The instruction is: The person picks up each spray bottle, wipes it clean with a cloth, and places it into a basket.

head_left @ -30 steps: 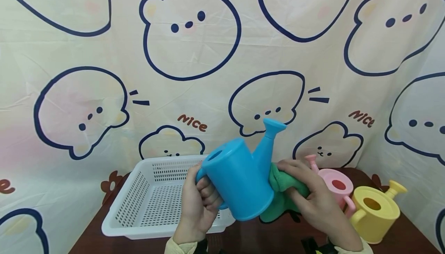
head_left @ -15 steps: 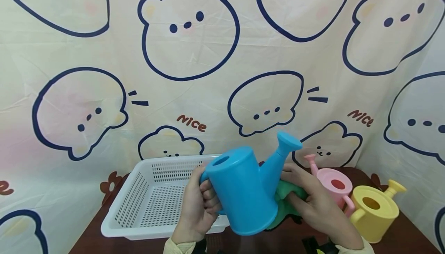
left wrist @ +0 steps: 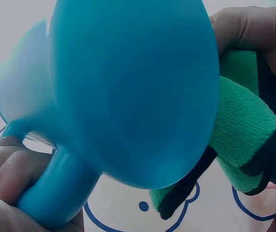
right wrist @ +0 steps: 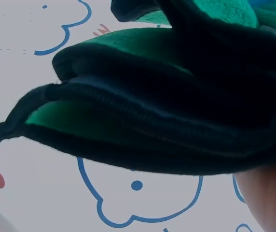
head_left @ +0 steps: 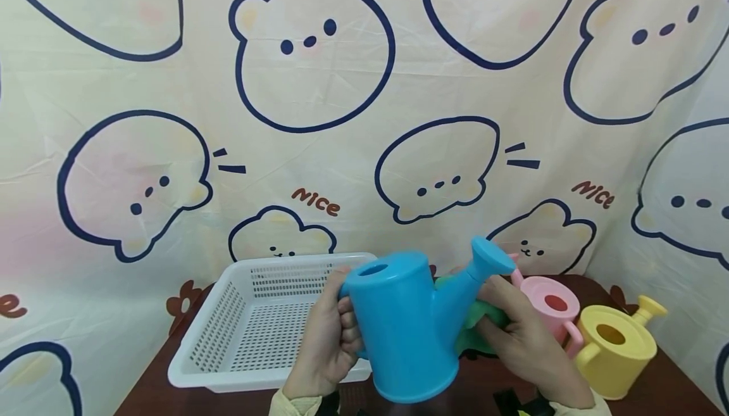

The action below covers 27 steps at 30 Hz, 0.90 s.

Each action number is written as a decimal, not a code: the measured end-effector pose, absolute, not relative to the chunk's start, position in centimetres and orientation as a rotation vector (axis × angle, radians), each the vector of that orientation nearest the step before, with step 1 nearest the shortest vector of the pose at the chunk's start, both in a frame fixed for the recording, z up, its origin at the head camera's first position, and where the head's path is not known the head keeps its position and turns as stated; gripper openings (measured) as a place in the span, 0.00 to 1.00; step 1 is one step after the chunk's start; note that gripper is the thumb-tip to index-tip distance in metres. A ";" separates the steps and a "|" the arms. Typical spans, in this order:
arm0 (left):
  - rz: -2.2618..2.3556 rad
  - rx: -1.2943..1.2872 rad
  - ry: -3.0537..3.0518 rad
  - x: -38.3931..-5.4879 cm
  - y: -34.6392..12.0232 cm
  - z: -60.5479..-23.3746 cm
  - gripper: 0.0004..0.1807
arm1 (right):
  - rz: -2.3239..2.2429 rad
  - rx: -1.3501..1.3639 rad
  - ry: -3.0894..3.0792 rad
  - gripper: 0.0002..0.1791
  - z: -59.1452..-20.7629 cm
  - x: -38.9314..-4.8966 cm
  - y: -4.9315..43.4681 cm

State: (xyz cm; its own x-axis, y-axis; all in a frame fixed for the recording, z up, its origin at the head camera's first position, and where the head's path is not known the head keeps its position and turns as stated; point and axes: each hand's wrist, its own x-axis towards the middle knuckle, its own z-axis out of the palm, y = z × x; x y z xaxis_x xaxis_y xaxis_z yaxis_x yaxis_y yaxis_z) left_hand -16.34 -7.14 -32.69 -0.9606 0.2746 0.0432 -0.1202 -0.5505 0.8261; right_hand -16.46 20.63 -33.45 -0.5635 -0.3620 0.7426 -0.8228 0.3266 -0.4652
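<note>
A blue watering can [head_left: 401, 330] is held up over the table, nearly upright, its spout toward the right. My left hand [head_left: 330, 340] grips its handle, fingers curled round it, as the left wrist view shows too. In my right hand [head_left: 521, 334] is a bunched green cloth [left wrist: 246, 123] with dark edging, against the far right side of the can behind the spout. Folds of the cloth [right wrist: 143, 121] fill the right wrist view and hide most of that hand. The can covers part of the cloth in the head view.
A white perforated plastic basket [head_left: 188, 352] stands on the dark brown table [head_left: 150, 378] at the left. To the right are a pink watering can [head_left: 535, 289] and a yellow watering can [head_left: 617, 359]. A cartoon-printed curtain [head_left: 319, 169] hangs behind.
The blue watering can has tipped more upright and shifted a little right and down. My right hand with the cloth has moved behind the spout.
</note>
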 end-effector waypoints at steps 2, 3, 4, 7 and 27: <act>2.560 0.232 1.358 -16.3 -7.1 -32.7 0.33 | 1.219 1.035 -2.097 0.29 -33.4 -16.3 20.7; 2.555 0.229 1.365 -16.3 -7.0 -32.7 0.33 | 1.233 1.029 -2.094 0.29 -33.4 -16.3 20.7; 2.549 0.227 1.374 -16.3 -7.0 -32.7 0.33 | 1.250 1.025 -2.093 0.29 -33.4 -16.2 20.7; 2.525 0.226 1.406 -16.3 -6.9 -32.7 0.32 | 1.320 1.028 -2.059 0.30 -33.4 -16.1 20.7; 2.589 0.206 1.599 -16.2 -6.4 -32.4 0.32 | 1.446 0.589 -2.015 0.30 -33.6 -16.1 21.2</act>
State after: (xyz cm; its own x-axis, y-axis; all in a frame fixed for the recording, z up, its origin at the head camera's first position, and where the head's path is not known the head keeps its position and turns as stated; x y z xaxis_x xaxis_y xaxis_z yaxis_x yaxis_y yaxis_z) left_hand -16.18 -6.37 -32.44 -0.9866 0.1490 0.0664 -0.0073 -0.4472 0.8944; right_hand -16.08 21.18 -33.61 -0.7317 -0.0176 0.6814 -0.6512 0.3133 -0.6912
